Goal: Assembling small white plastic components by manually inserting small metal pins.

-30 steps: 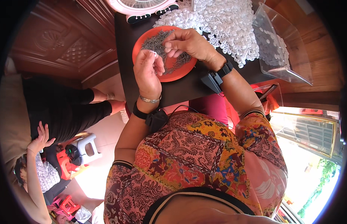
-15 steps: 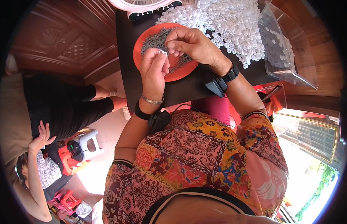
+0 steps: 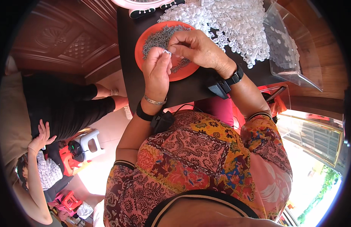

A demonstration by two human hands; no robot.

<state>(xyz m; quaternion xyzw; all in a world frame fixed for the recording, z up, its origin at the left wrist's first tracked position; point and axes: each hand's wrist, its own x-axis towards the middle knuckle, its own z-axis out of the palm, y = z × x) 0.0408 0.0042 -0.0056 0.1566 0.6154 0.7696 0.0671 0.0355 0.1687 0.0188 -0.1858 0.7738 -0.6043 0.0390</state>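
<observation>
My left hand (image 3: 156, 73) is closed in a pinch on a small white plastic piece with holes (image 3: 166, 52), held up between thumb and forefinger. Just right of it, my right hand (image 3: 200, 49) is pinched too, its fingertips up against the white piece. What those fingertips hold is too small and covered to make out. Under both hands sits a round orange plate (image 3: 140, 60) with a heap of thin grey screw-like pieces (image 3: 160, 38) on it. A large pile of similar white oval pieces (image 3: 236, 26) spreads over the dark table behind my right hand.
At the table's right stands a clear plastic bin (image 3: 275, 64) with white pieces in it. A pink-and-white object with black feet (image 3: 145, 11) is at the far edge. Another person in black trousers (image 3: 66, 102) stands at the left, near a white stool (image 3: 90, 145).
My right fingertips have come down to meet the white piece in my left hand; a small gap between them has closed. The left hand has barely shifted.
</observation>
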